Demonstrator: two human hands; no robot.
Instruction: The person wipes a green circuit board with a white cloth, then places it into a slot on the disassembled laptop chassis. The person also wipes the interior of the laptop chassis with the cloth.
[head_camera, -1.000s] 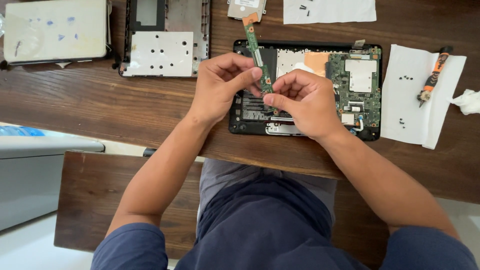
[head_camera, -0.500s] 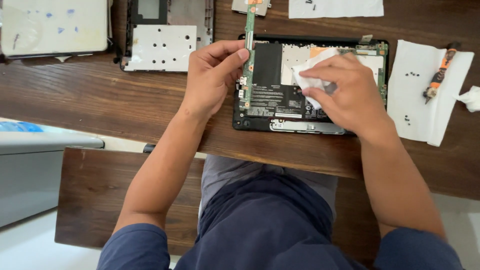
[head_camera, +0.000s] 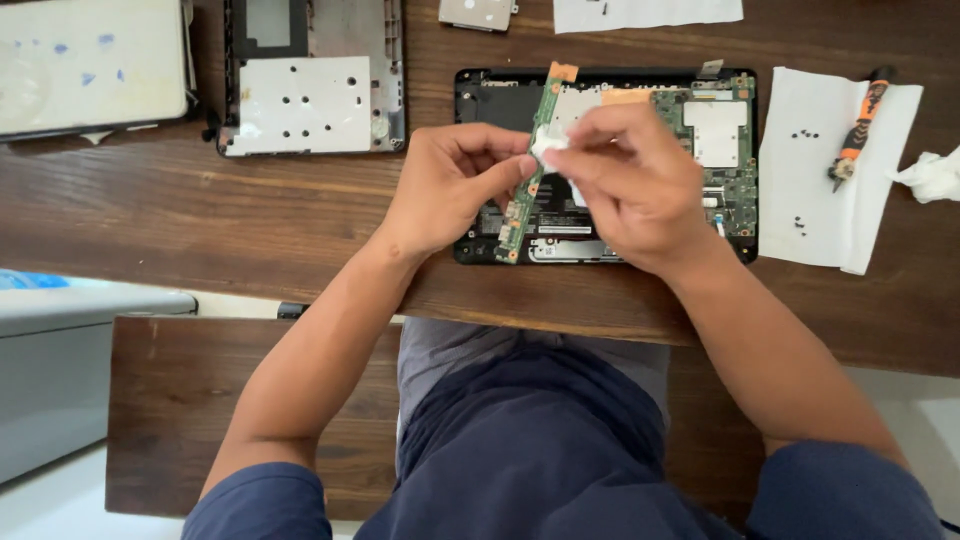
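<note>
Since half a second ago, the right hand (head_camera: 632, 186) has come back from over the opened device to the narrow green circuit board (head_camera: 530, 165), and the board now stands clear of the chassis, tilted, its orange-tabbed end uppermost.

Right fingertips are pinched together on a small white wad (head_camera: 546, 143) (tissue or cloth, cannot tell which), pressed against the board's upper half. Left thumb and fingers are clamped on the board's long edges near mid-length; the left hand (head_camera: 452, 186) bears the board's weight. The lower end, with its connectors, hangs just above the front edge of the black chassis (head_camera: 480, 95).

Judgement: the work has changed from handling the board to wiping its surface.

On the wooden table (head_camera: 300, 250), a paper sheet (head_camera: 800, 180) to the right carries small dark screws (head_camera: 805, 133) and an orange-handled screwdriver (head_camera: 862, 125). A detached cover panel (head_camera: 310, 100) lies to the left.
</note>
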